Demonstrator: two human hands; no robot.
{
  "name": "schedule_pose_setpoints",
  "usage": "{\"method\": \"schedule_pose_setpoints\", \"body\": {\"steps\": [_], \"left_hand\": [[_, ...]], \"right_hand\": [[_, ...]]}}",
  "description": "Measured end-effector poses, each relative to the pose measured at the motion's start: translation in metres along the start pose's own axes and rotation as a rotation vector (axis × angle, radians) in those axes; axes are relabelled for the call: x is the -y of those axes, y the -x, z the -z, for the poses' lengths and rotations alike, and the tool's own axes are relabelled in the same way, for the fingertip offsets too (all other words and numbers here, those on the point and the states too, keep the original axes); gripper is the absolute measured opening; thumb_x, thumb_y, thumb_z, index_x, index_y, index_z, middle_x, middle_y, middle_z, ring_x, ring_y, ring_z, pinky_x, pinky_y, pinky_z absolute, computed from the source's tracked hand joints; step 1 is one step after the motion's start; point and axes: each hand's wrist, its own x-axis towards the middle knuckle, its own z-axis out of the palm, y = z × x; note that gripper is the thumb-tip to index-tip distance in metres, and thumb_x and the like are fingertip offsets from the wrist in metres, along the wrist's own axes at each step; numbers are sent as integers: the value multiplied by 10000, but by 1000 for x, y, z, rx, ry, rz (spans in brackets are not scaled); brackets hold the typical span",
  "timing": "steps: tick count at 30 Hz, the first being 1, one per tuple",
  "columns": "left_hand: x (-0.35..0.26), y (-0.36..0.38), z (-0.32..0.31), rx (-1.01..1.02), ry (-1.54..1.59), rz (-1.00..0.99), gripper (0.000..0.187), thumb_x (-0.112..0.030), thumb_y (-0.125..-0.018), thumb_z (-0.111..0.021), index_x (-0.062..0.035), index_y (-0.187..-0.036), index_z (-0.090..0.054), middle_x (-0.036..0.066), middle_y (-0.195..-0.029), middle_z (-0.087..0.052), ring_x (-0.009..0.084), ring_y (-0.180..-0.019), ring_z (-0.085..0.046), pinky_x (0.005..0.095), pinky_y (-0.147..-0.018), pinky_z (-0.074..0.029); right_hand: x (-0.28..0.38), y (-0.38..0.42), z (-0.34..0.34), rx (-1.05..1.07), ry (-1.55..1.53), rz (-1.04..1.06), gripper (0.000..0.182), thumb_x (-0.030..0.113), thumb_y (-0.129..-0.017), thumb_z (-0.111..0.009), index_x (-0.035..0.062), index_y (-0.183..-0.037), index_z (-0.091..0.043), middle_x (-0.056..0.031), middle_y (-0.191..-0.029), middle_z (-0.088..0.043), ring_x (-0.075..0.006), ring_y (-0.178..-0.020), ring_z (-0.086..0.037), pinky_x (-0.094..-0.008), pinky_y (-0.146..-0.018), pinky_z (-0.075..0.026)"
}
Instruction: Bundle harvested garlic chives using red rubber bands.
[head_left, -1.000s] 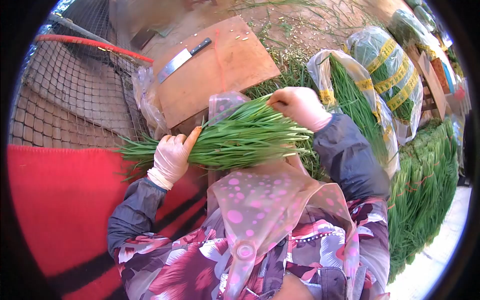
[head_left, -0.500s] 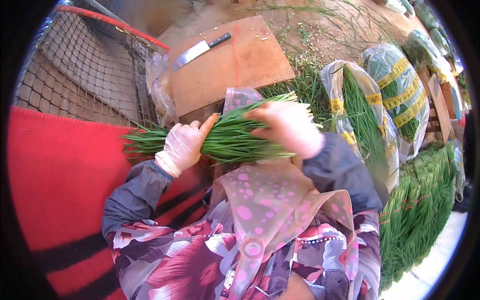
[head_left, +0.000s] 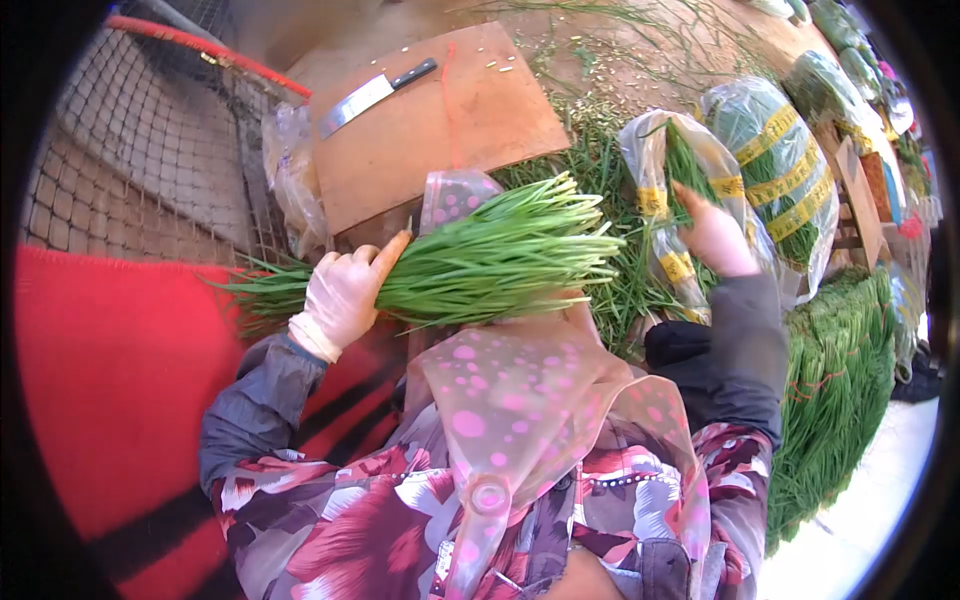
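Observation:
My left hand (head_left: 342,292), in a pale thin glove with a bare orange-brown thumb tip, is wrapped around a thick bundle of garlic chives (head_left: 500,255). The bundle lies sideways in front of my chest, its pale cut ends fanned out to the right and its thin leaf tips trailing left over the red cloth. Off to the right, my right hand (head_left: 718,238) hovers in front of an open clear plastic bag of chives (head_left: 684,150), away from the bundle. One digit stretches out toward the bag's mouth; its other fingers are mostly hidden, and nothing shows in them.
Beyond the bundle is a wooden board (head_left: 440,130) with a knife (head_left: 378,97) and a red string (head_left: 451,105). Chive scraps (head_left: 610,185) litter the ground. A taped bag (head_left: 770,150) and stacked chive bundles (head_left: 835,400) stand right; red cloth (head_left: 120,380) and netting (head_left: 150,150) lie left.
My right hand has left the cut ends of the chives and moved right, toward the plastic bag. My left hand keeps its hold on the bundle, whose cut ends now show fully.

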Motion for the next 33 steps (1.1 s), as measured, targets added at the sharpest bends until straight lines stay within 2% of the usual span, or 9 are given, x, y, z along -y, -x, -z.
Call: {"method": "schedule_pose_setpoints", "body": {"steps": [5,12,17,18,22,24,26,31,33], "left_hand": [[6,-3,-14,-169,-126,-168,553,-100,-767,-539,-188,-1313,-525,50,-829,-554,218,-671,-567,391,-720,-484],[17,-19,-13,-230,-177,-175,510,-140,-782,-541,-235,-1283,-550,50,-923,-582,223,-756,-585,488,-892,-472],[40,-2,-12,-266,-271,388,696,-24,-663,-616,-159,-1335,-491,141,-1333,-467,347,-1252,-424,553,-1090,-259],[39,14,-17,-363,-123,585,781,-12,-643,-667,-93,-1377,-414,168,-1449,-346,378,-1369,-276,560,-1109,-211],[11,102,-98,-586,509,1036,738,-29,-779,-647,32,-1422,-290,219,-1450,-356,335,-1360,-330,399,-1128,-258],[-20,117,-86,-70,1687,1248,759,-81,-761,-707,39,-1412,-335,177,-1445,-388,279,-1365,-329,377,-1118,-265],[-53,103,-96,-88,2167,710,932,-288,-681,-816,45,-1407,-336,153,-1443,-384,259,-1346,-340,379,-1119,-250],[-43,2,-46,267,2052,644,698,-157,-705,-814,14,-1296,-485,82,-1251,-567,203,-1139,-528,320,-984,-416],[-50,-27,-33,86,1877,542,601,-66,-721,-800,-21,-1257,-531,61,-1208,-587,187,-1105,-542,309,-960,-437]], "right_hand": [[106,-18,50,1,-601,257,815,310,-788,-741,28,-1436,-335,-170,-1426,-439,-253,-1339,-395,-338,-1093,-306],[169,-39,-43,401,-618,535,1059,580,-731,-698,-86,-1419,-247,-328,-1367,-411,-435,-1255,-440,-433,-1048,-361],[175,43,-50,270,-553,445,1250,496,-529,-853,-63,-1438,-203,-298,-1369,-407,-444,-1281,-398,-439,-1073,-323],[176,51,-53,293,-569,406,1259,486,-524,-862,-58,-1443,-195,-294,-1376,-401,-435,-1281,-403,-431,-1068,-335],[171,58,-69,343,-747,275,1289,458,-516,-887,-39,-1460,-164,-278,-1385,-400,-396,-1294,-409,-396,-1062,-360],[170,54,-72,379,-748,300,1297,454,-517,-890,-32,-1465,-151,-273,-1382,-407,-384,-1297,-411,-387,-1064,-359],[169,52,-70,425,-709,323,1314,451,-520,-890,-10,-1480,-120,-265,-1378,-416,-367,-1297,-418,-376,-1065,-361],[186,52,-63,391,-649,358,1212,368,-569,-857,-12,-1473,-144,-273,-1252,-514,-383,-1164,-531,-387,-975,-436],[190,50,-60,388,-639,324,1163,326,-585,-843,-12,-1467,-165,-274,-1220,-534,-388,-1123,-559,-392,-946,-455]]}}
